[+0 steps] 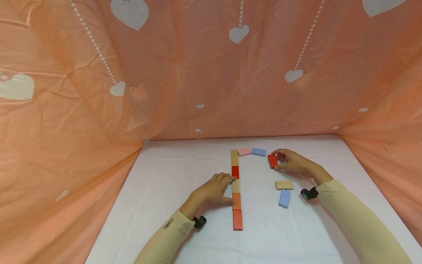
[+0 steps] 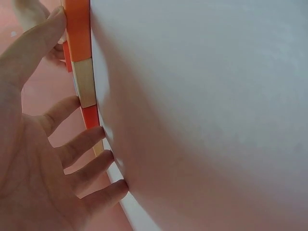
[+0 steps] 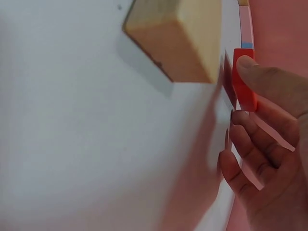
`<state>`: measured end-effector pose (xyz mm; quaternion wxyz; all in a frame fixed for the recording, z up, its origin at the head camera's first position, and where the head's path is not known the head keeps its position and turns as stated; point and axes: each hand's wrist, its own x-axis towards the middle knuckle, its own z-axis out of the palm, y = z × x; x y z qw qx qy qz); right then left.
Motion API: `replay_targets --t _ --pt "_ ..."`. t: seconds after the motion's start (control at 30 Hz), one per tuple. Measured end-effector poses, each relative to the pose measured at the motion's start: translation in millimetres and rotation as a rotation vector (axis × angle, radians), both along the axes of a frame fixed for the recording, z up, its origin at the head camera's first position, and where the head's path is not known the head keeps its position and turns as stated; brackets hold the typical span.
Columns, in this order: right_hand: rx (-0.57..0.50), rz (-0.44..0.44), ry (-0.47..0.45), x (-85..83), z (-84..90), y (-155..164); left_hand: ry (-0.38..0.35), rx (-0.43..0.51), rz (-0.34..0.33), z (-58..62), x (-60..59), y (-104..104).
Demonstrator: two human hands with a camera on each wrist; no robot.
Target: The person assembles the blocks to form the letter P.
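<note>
Right hand [image 1: 294, 162] pinches red block [image 1: 272, 161], long axis near-to-far; left hand [image 1: 212, 189] spread.

Print [image 1: 168, 223] on L sleeve [image 1: 165, 240] can't be read, & wooden block [image 3: 192, 43] is cut off by R-wrist view's top edge.

A peach-orange cloth [image 1: 211, 91] hangs as the backdrop from nine o'clock over twelve to three, with folds and creases, and looks pinker in both wrist views. Pale printed hearts dot it: a large heart [image 1: 132, 13] at eleven o'clock, another large heart [image 1: 16, 87] between nine and ten, and a small heart [image 1: 293, 76] at two, hanging from a printed beaded line [image 1: 308, 36]. Towards six o'clock spreads a white surface [image 1: 263, 234], faintly creased, its far edge meeting the cloth. The light is soft, casting blurred shadows
</note>
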<state>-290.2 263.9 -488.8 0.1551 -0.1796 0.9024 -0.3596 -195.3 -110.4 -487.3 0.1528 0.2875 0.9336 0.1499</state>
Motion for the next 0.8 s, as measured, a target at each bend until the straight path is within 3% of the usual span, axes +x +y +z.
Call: replay_targets --t 0.17,0.4,0.8 --pt "-0.019 -0.031 -0.04 -1.7 -0.1 -4.4 0.002 0.0 0.001 -0.7 -0.4 -0.1" --pt "0.0 -0.001 0.007 -4.8 -1.8 -7.5 -0.006 0.005 0.006 -0.5 0.3 -0.1" --pt "0.007 0.004 0.011 -8.1 -5.6 -7.7 -0.01 0.013 0.009 0.4 1.1 -0.3"
